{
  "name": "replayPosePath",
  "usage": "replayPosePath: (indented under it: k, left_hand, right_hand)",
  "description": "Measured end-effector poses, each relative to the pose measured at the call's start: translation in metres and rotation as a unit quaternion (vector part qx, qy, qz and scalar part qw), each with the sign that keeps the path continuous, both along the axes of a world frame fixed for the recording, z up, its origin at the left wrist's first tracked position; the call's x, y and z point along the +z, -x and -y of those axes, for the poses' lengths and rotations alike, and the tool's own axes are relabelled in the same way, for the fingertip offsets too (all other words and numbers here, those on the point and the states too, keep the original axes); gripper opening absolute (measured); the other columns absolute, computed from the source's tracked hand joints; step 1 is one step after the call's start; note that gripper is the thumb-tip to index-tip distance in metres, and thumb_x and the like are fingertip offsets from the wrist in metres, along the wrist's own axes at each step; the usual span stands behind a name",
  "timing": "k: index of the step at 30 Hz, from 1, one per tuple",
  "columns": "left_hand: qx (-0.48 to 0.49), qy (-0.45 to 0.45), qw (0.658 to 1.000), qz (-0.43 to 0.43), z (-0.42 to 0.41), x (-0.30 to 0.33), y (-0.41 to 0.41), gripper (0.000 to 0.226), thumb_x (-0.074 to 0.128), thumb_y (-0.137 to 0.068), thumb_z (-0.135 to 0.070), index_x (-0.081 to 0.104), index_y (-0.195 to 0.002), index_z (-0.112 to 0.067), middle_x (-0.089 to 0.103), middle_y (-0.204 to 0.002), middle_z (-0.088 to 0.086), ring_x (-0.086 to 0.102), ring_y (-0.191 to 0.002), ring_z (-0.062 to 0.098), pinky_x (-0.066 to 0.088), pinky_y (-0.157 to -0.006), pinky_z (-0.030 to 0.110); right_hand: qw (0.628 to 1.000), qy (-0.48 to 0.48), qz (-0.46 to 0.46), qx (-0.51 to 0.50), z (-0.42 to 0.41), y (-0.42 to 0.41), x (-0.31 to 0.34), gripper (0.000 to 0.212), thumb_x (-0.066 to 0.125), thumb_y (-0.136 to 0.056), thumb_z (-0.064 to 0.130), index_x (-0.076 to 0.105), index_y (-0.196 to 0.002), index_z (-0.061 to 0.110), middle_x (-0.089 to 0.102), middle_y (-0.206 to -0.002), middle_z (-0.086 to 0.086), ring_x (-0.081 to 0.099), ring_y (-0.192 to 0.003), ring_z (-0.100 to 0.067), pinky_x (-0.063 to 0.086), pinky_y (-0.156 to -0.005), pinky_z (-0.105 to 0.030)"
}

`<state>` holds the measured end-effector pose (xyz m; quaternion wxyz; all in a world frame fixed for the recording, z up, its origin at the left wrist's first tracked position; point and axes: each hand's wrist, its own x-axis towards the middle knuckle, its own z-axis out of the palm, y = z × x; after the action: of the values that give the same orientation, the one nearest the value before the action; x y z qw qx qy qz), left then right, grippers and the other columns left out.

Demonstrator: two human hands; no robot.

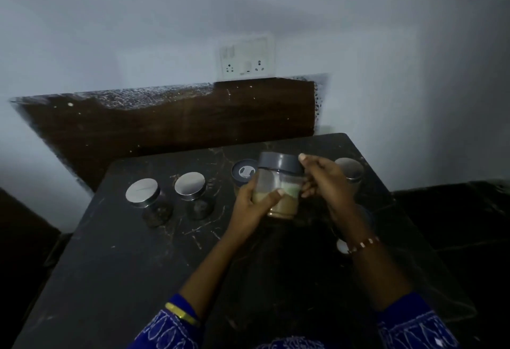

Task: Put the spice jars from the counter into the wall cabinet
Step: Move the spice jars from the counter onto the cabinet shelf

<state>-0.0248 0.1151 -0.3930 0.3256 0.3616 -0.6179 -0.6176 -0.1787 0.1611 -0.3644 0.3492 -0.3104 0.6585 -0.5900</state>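
A clear spice jar (284,183) with a grey lid and brownish powder is lifted above the black counter (138,252). My left hand (255,201) grips its lower body, and my right hand (323,180) holds its side and lid edge. Two jars with silver lids (142,193) (190,185) stand on the counter at the left. Another grey-lidded jar (243,172) stands just behind my left hand. A silver-lidded jar (350,170) stands behind my right hand, partly hidden. The wall cabinet is not in view.
A white socket plate (245,57) sits on the pale wall above a dark brown backsplash (179,125). A small white round object (342,246) lies on the counter under my right wrist. The scene is dim.
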Motion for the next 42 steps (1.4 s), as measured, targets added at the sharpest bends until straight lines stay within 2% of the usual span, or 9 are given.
replayPosePath:
  k: [5,7,14,20,24,29,35,39,42]
  left_hand:
    - [-0.021,-0.209,0.961,-0.180,-0.004,0.004,-0.007,0.054,0.053,-0.082,-0.045,0.050,-0.122,-0.008,0.068,-0.108,0.015,0.070,-0.092,0.023,0.056,-0.076,0.034]
    - [-0.019,-0.229,0.950,-0.214,-0.005,0.005,-0.008,0.053,0.044,-0.081,-0.048,0.053,-0.115,-0.009,0.073,-0.097,0.013,0.070,-0.089,0.024,0.054,-0.080,0.040]
    - [0.032,-0.161,0.975,-0.148,-0.004,0.006,-0.002,0.050,0.019,-0.096,-0.046,0.059,-0.103,-0.018,0.076,-0.082,0.003,0.072,-0.076,0.012,0.053,-0.069,0.029]
    - [0.144,-0.084,0.984,-0.064,0.005,0.004,0.001,0.044,0.028,-0.098,-0.040,0.060,-0.108,-0.011,0.065,-0.111,0.022,0.061,-0.104,0.038,0.048,-0.096,0.052]
    - [0.137,-0.075,0.986,-0.048,0.010,0.005,0.001,0.040,0.022,-0.101,-0.034,0.059,-0.091,-0.021,0.066,-0.098,0.013,0.060,-0.102,0.039,0.047,-0.092,0.049]
    - [0.047,-0.090,0.992,-0.079,0.016,0.019,-0.009,0.056,0.025,-0.083,-0.059,0.059,-0.108,-0.023,0.065,-0.115,0.015,0.063,-0.107,0.030,0.050,-0.094,0.044]
    - [0.046,-0.112,0.984,-0.130,0.032,0.025,-0.025,0.055,0.040,-0.077,-0.056,0.057,-0.113,-0.018,0.062,-0.120,0.020,0.061,-0.111,0.034,0.048,-0.097,0.047]
    - [0.033,-0.121,0.983,-0.131,0.042,0.025,-0.032,0.058,0.039,-0.079,-0.059,0.057,-0.115,-0.018,0.066,-0.114,0.013,0.066,-0.102,0.025,0.055,-0.086,0.036]
    - [0.059,-0.116,0.983,-0.130,0.051,0.028,-0.034,0.069,0.046,-0.081,-0.060,0.052,-0.127,-0.010,0.063,-0.121,0.020,0.061,-0.111,0.034,0.048,-0.097,0.047]
  right_hand:
    - [0.994,0.011,0.049,0.100,-0.012,-0.011,0.004,0.013,0.054,-0.091,0.025,0.063,-0.096,0.017,0.063,-0.091,-0.012,0.060,-0.082,-0.023,0.050,-0.071,-0.031]
    - [0.990,0.011,0.060,0.129,-0.016,-0.019,0.005,0.019,0.050,-0.093,0.028,0.063,-0.087,0.015,0.064,-0.086,-0.008,0.061,-0.078,-0.018,0.050,-0.072,-0.030]
    - [0.993,0.074,0.062,0.075,-0.016,-0.041,0.007,0.027,0.060,-0.087,0.026,0.058,-0.109,0.011,0.064,-0.090,0.006,0.062,-0.082,-0.007,0.049,-0.068,-0.020]
    - [0.993,0.091,0.060,0.034,-0.014,-0.040,0.005,0.028,0.057,-0.089,0.015,0.054,-0.117,0.016,0.062,-0.093,0.011,0.060,-0.085,-0.003,0.053,-0.075,-0.020]
    - [0.995,0.085,0.039,0.018,-0.010,-0.038,0.006,0.040,0.058,-0.088,0.012,0.053,-0.128,0.011,0.061,-0.101,0.007,0.059,-0.091,-0.005,0.054,-0.090,-0.039]
    - [0.995,0.099,0.005,0.020,0.003,-0.047,0.016,0.047,0.067,-0.082,0.013,0.054,-0.126,0.018,0.059,-0.092,0.011,0.061,-0.081,-0.007,0.057,-0.080,-0.038]
    - [0.993,0.102,0.038,0.035,0.017,-0.057,0.016,0.037,0.059,-0.088,0.013,0.056,-0.123,0.020,0.063,-0.106,0.002,0.062,-0.104,-0.019,0.054,-0.089,-0.044]
    - [0.991,0.097,0.074,0.053,0.028,-0.064,0.015,0.035,0.056,-0.090,0.013,0.054,-0.125,0.012,0.066,-0.105,0.000,0.063,-0.105,-0.023,0.053,-0.091,-0.042]
    - [0.990,0.099,0.080,0.068,0.037,-0.069,0.016,0.036,0.058,-0.088,0.012,0.054,-0.123,0.014,0.067,-0.099,0.004,0.064,-0.098,-0.016,0.052,-0.090,-0.038]
